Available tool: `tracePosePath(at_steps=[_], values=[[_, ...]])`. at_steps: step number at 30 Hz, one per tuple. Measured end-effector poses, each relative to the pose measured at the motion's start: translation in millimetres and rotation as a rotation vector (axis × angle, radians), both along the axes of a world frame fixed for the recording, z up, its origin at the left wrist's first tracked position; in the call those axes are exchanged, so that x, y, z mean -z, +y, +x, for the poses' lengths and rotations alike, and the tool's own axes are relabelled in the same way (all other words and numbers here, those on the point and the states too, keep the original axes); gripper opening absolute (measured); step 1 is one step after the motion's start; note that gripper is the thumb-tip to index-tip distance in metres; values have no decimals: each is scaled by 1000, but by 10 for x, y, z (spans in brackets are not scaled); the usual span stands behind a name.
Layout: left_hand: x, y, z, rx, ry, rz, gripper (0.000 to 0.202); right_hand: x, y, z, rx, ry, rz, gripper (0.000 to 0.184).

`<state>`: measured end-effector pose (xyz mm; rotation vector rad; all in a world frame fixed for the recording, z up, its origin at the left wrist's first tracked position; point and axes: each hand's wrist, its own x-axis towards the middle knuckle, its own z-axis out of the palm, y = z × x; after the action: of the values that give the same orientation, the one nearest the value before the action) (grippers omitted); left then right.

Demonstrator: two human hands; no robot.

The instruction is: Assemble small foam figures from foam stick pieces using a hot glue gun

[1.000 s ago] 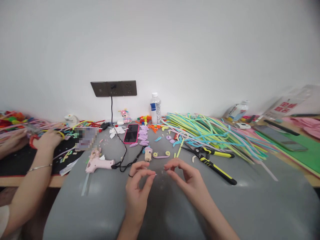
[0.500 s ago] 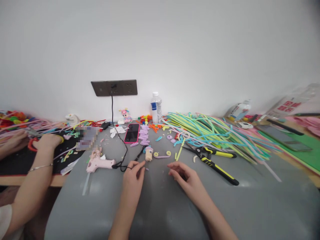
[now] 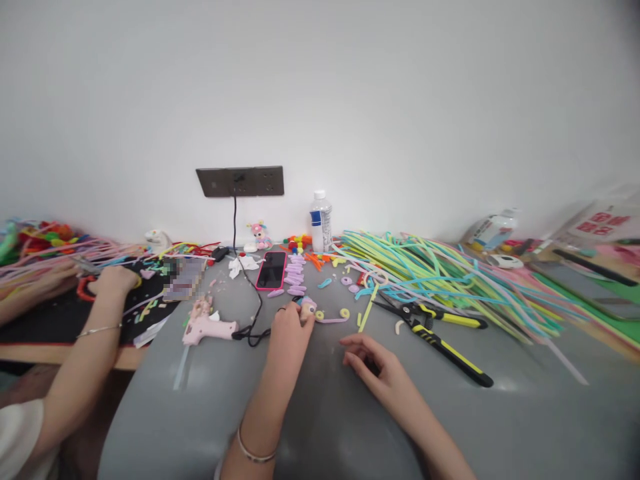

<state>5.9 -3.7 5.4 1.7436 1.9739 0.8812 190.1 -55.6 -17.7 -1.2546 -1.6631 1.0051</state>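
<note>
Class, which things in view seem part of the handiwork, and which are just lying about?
Likely part of it:
small figure head, at the left hand
curled strip
fuzzy stems
pink glue gun
cutters

Probably just lying about:
phone
bottle
crumpled tissue

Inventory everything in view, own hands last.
Socket panel: 1, dark, wall
Bottles: 2, blue on labels, by wall
Figurine: 1, pink, by wall
Bag: 1, clear/red, far right
Phone: 1, black/pink, centre
Glue gun: 1, pink, left
Fuzzy strips: many, multicoloured, right
Pliers: 1, black/yellow, right
Stubs: several, lilac, beside phone
Curled strip: 1, lilac/yellow, centre
Figure head: 1, lilac/beige, left fingertips
Scissors: 1, orange, far left
Co-worker's hands: 2, far left
Table: 1, grey, foreground
Smaller scraps: uncounted
Left hand: 1, at figure head
Right hand: 1, above table
</note>
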Motion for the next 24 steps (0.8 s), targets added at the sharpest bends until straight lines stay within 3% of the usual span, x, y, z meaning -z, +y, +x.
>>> tracePosePath(at_steps=[3, 5, 9, 12, 16, 19, 21, 24], values=[[-58, -34, -41, -17, -41, 25, 8, 11, 2, 5, -3, 17, -11, 32], [-161, -136, -108, -63, -176, 91, 13, 15, 2, 17, -4, 35, -19, 32], [-473, -472, -373, -211, -659, 416, 27, -65, 57, 15, 51, 42, 10, 30], [-635, -682, -684, -333, -880, 618, 34, -246, 202, -168, 66, 2, 127, 24], [-644, -742, -1012, -409, -1219, 577, 34, -504, 468, -860, -185, -84, 309, 21], [-616, -707, -1047, -438, -1351, 421, 26, -602, 591, -1543, -409, -357, 436, 20], [-625, -692, -1004, -443, -1406, 344, 24, -630, 608, -1923, -484, -538, 442, 24], [-677, -697, -948, -460, -1467, 315, 29, -644, 593, -2265, -540, -596, 370, 27]])
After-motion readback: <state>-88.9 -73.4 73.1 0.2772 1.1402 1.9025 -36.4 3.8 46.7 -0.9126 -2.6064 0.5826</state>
